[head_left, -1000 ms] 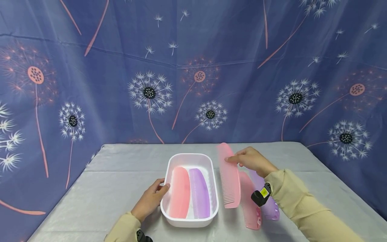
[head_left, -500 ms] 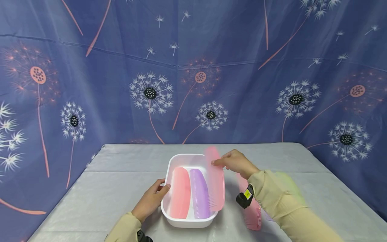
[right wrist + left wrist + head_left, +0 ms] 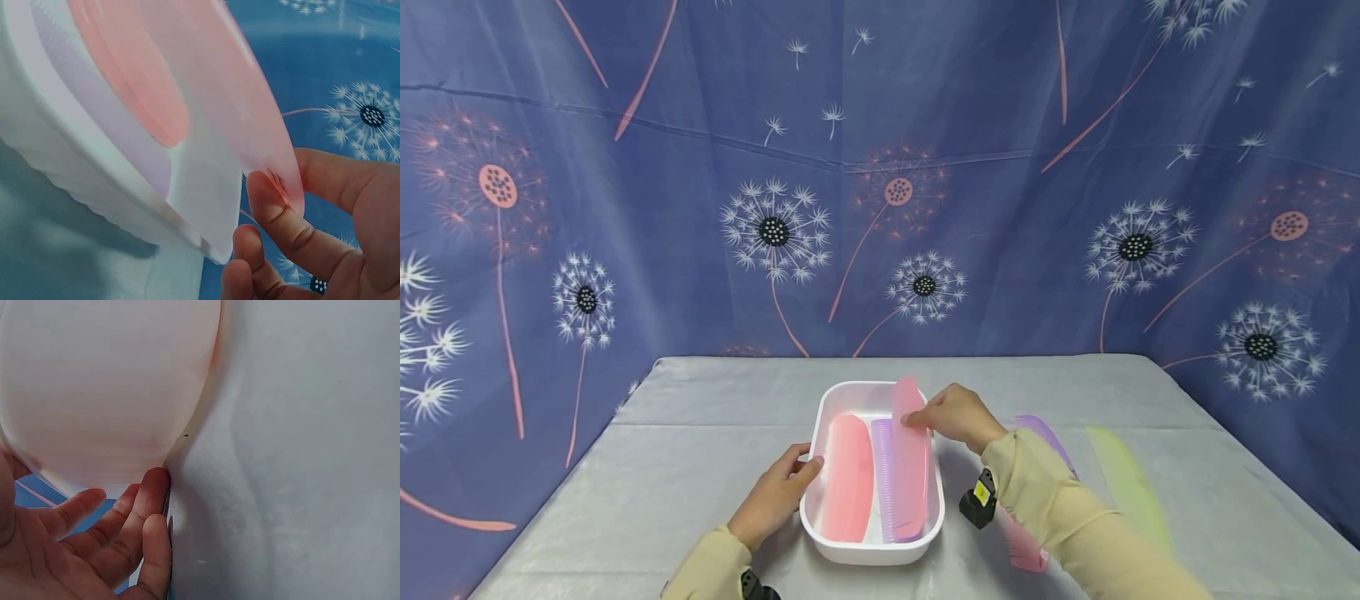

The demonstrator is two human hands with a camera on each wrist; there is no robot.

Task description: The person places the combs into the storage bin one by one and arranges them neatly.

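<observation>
A white plastic tub (image 3: 868, 553) stands on the covered table. My left hand (image 3: 777, 492) holds its left wall, thumb over the rim and fingers against the outside in the left wrist view. Inside the tub lie a pink comb (image 3: 847, 479) on the left and a purple comb (image 3: 883, 483) beside it. My right hand (image 3: 958, 412) pinches another pink comb (image 3: 912, 475) near its far end, between thumb and fingers. That comb is over the tub's right side and hides most of the purple one. In the right wrist view, the held comb (image 3: 250, 112) slants above the tub.
Right of the tub, partly behind my right forearm, lie a green comb (image 3: 1127, 483), a purple comb (image 3: 1045, 433) and a pink comb (image 3: 1026, 542). A blue dandelion-print cloth (image 3: 1000, 208) hangs behind the grey-white table (image 3: 700, 417).
My right hand has carried the held pink comb leftward, from beside the tub to over its right part. The green comb has come into view from behind the arm. My left hand has stayed put.
</observation>
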